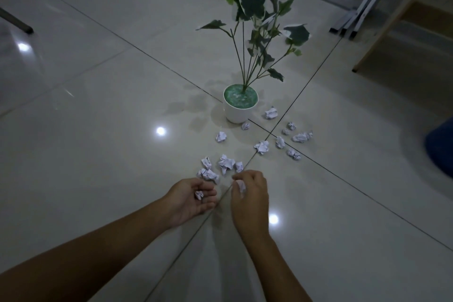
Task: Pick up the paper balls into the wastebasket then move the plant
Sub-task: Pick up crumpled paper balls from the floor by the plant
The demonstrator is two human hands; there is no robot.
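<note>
Several crumpled white paper balls (226,163) lie scattered on the glossy tiled floor in front of a green-leaved plant in a white pot (239,110). My left hand (190,197) is cupped palm up near the floor with a small paper ball (199,195) resting in it. Just to its right, my right hand (250,193) pinches another paper ball (240,185) between its fingers. More balls (302,137) lie to the right of the pot. No wastebasket is in view.
A dark blue object (441,147) sits at the right edge. White metal legs (353,22) and a wooden furniture leg (382,32) stand at the back right. A dark leg (17,23) shows at the far left. Bare tiles extend to the left.
</note>
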